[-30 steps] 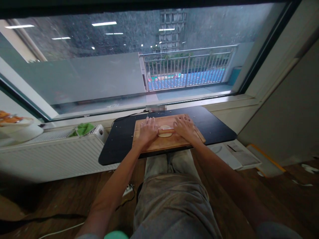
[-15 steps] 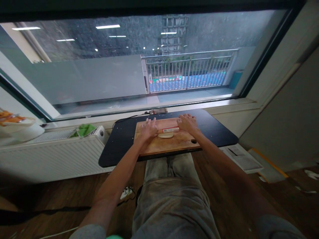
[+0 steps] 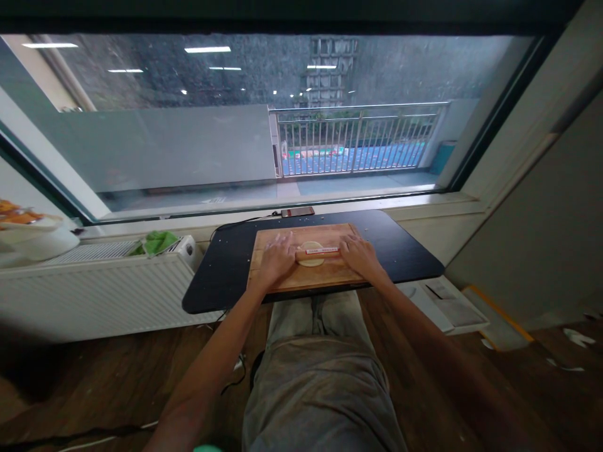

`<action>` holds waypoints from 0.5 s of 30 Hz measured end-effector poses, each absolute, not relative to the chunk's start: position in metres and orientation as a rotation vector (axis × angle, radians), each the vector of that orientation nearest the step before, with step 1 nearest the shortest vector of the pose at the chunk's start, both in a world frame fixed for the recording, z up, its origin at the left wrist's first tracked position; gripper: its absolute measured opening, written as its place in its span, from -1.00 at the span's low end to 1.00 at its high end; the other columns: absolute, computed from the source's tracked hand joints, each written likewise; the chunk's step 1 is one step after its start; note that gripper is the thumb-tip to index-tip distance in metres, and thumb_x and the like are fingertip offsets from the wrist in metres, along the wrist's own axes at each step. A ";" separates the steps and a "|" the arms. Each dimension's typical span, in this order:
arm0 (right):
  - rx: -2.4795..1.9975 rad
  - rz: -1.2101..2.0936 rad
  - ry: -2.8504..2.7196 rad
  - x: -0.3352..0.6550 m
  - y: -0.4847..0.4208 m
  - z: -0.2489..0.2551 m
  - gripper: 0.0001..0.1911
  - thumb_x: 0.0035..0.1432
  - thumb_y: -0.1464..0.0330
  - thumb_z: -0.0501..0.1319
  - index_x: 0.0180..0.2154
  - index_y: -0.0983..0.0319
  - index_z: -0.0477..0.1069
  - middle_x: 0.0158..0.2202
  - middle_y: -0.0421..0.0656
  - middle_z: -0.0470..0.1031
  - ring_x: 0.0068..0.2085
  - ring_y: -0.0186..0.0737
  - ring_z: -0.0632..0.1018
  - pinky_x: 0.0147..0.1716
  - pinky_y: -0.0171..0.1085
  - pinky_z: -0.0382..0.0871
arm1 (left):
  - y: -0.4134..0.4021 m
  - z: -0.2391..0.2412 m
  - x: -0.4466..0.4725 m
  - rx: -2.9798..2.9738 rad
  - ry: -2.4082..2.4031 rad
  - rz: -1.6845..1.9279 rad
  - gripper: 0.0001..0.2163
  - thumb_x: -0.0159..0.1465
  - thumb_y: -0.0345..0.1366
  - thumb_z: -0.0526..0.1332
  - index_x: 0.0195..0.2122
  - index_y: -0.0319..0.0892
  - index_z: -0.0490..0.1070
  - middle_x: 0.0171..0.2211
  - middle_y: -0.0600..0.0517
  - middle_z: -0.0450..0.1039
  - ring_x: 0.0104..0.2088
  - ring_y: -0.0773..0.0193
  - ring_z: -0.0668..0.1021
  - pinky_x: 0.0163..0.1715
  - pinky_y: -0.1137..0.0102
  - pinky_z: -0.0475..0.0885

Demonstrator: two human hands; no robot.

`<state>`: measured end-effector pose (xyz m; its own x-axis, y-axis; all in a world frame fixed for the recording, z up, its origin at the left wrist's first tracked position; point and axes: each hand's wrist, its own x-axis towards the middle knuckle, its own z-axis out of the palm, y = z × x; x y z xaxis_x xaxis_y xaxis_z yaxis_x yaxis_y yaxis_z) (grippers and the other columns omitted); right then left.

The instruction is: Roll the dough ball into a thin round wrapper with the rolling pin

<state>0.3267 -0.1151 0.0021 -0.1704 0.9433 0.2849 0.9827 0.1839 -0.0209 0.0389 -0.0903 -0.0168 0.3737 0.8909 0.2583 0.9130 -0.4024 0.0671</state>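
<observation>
A wooden rolling pin [image 3: 319, 253] with a white-and-red label lies crosswise over a flat, pale round of dough [image 3: 311, 262]. Both rest on a wooden cutting board [image 3: 301, 284]. My left hand [image 3: 279, 255] covers the pin's left end, palm down, fingers pointing away from me. Over the right end lies my right hand [image 3: 357, 252], pressing from above. The dough shows in front of and behind the pin, between my hands. My palms hide the pin's ends.
The board sits on a dark tabletop [image 3: 217, 270] below a window. A phone [image 3: 298, 212] with a cable lies at its far edge. A radiator [image 3: 94, 289] with a green cloth [image 3: 160, 242] stands left; a white box [image 3: 447, 304] is low on the right.
The rolling pin has come slightly toward me, onto the middle of the dough. The dough looks wider and rounder, showing on both sides of the pin. Both hands moved with it.
</observation>
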 end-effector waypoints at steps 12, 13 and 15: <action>-1.833 -0.166 -2.012 0.301 -0.142 0.016 -0.57 0.54 0.40 0.02 0.14 0.23 0.64 0.33 0.03 0.61 0.26 -0.03 0.62 0.32 -0.14 0.40 | -0.118 -0.010 0.034 -2.387 -1.916 -0.539 -0.45 0.63 -0.23 -0.13 0.56 -0.11 0.28 0.35 -0.21 0.56 0.47 -0.08 0.46 0.48 -0.02 0.29; -1.859 -0.168 -2.042 0.299 -0.142 0.017 -0.57 0.55 0.39 0.02 0.14 0.24 0.64 0.36 0.04 0.59 0.24 -0.02 0.63 0.31 -0.13 0.40 | -0.117 -0.009 0.033 -2.389 -1.916 -0.524 -0.46 0.63 -0.23 -0.12 0.56 -0.12 0.29 0.36 -0.21 0.56 0.49 -0.09 0.44 0.48 -0.03 0.29; -1.897 -0.198 -2.106 0.295 -0.143 0.019 -0.56 0.56 0.37 0.01 0.16 0.28 0.62 0.38 0.08 0.56 0.25 0.01 0.62 0.32 -0.10 0.39 | -0.115 -0.008 0.030 -2.398 -1.907 -0.485 -0.47 0.61 -0.24 -0.08 0.54 -0.12 0.30 0.38 -0.22 0.53 0.51 -0.10 0.41 0.48 -0.03 0.29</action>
